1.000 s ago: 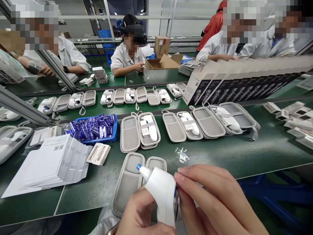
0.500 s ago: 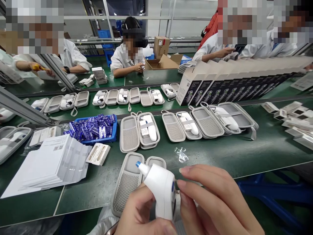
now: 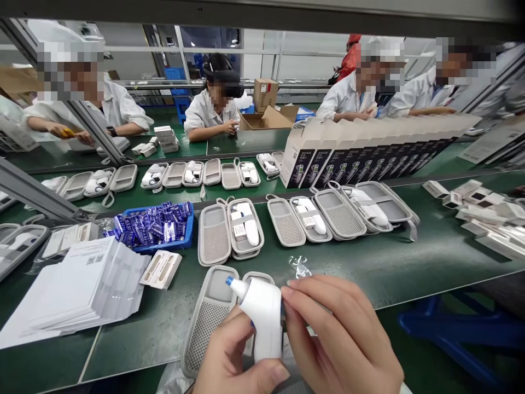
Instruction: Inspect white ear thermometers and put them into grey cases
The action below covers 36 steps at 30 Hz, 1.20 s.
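Observation:
My left hand (image 3: 235, 355) is wrapped round a white ear thermometer (image 3: 262, 306) with a blue tip, held upright near the table's front edge. The fingertips of my right hand (image 3: 342, 334) are bent together against the upper right side of the thermometer. Whatever they pinch there is hidden, and the thermometer's display side faces away from view. Behind the thermometer lies an open grey zip case (image 3: 211, 312) with a mesh pocket, partly covered by my hands. A crumpled piece of clear film (image 3: 300, 266) rests on the table beyond my right hand.
Open cases holding thermometers (image 3: 245, 224) stand in rows ahead. A blue tray (image 3: 186, 238) of purple-wrapped batteries (image 3: 153, 224), stacked leaflets (image 3: 98, 273) and a small white box (image 3: 161, 269) are left. Standing cartons (image 3: 311, 164) and small boxes (image 3: 492, 213) are right. Co-workers sit opposite.
My right fingertips have closed in on the thermometer's upper side; before, they were more spread. The thermometer has turned slightly, so its blue button no longer shows. The camera view has tilted up.

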Motion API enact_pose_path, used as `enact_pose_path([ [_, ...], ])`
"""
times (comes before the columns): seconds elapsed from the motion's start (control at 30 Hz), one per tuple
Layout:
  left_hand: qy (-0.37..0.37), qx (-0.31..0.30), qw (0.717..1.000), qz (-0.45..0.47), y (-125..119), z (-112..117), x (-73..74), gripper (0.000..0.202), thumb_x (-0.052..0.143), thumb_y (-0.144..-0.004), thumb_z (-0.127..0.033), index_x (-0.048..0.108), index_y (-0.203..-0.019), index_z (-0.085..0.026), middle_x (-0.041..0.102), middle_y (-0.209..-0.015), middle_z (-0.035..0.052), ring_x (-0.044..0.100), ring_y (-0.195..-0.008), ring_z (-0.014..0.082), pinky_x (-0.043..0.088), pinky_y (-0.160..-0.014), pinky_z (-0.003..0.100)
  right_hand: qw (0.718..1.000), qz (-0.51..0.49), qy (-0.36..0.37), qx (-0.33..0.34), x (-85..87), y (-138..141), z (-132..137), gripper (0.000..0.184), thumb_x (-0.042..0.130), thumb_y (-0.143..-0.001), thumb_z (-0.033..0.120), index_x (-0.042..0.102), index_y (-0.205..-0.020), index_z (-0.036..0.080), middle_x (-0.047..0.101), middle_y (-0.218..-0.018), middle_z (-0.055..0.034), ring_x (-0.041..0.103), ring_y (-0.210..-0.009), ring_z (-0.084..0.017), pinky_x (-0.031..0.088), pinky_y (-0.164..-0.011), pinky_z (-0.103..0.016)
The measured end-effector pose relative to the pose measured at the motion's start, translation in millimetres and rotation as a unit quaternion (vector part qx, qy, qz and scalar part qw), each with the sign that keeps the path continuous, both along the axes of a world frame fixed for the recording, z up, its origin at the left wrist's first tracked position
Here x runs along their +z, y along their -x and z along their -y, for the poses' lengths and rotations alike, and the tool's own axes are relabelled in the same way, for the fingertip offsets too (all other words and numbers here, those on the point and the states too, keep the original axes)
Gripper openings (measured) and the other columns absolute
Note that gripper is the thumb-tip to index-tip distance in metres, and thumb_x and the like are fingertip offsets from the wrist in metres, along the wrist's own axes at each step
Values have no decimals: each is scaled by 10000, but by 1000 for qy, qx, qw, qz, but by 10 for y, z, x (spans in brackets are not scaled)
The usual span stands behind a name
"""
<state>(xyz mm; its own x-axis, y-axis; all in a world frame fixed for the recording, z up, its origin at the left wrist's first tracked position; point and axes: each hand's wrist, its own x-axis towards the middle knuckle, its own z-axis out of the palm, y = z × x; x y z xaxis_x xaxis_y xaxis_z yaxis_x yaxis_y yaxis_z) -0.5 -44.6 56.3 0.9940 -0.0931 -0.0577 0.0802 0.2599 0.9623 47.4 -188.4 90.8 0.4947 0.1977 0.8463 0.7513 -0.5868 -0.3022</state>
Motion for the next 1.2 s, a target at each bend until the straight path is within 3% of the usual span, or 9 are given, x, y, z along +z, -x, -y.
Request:
enact_pose_path([
  [0.23,11,15,1000,-8,-29,12,-4,490,811,-708,-559,780,-1032,-193,688,-1043,106,599,-1047,310,443,-997,408,1000,16,17,-5,-10,-52,-7,184,676,-810,3,676,-914,155,708,-851,-70,646,-831,-195,555,-765,-344],
  [0.53,41,13,999,-22,-31,11,-51,487,823,-695,-561,780,-1031,-212,668,-1075,98,573,-1088,306,414,-1016,404,996,-46,-26,73,45,-134,9,235,586,-770,-40,617,-840,182,634,-834,-52,584,-781,-160,512,-682,-314],
  [0.73,43,-6,998,-53,-25,-1,-40,532,814,-677,-606,770,-1006,-190,611,-979,76,530,-963,248,419,-916,350,961,-196,-104,163,-53,-139,38,185,562,-855,80,605,-979,211,612,-937,-42,608,-867,-167,517,-719,-319],
  [0.9,49,-11,997,-62,-17,-5,-41,529,818,-668,-612,766,-981,-190,599,-981,71,515,-964,242,405,-913,345,942,-235,-135,198,-93,-143,33,200,568,-859,70,608,-980,224,606,-946,-30,602,-881,-162,513,-732,-306],
  [1.2,49,-4,998,-45,-22,8,-26,524,820,-678,-593,772,-1020,-198,635,-1046,84,540,-1034,279,401,-970,381,956,-207,-60,201,8,-240,65,166,539,-838,45,551,-892,202,599,-893,-14,574,-855,-145,481,-744,-295],
])
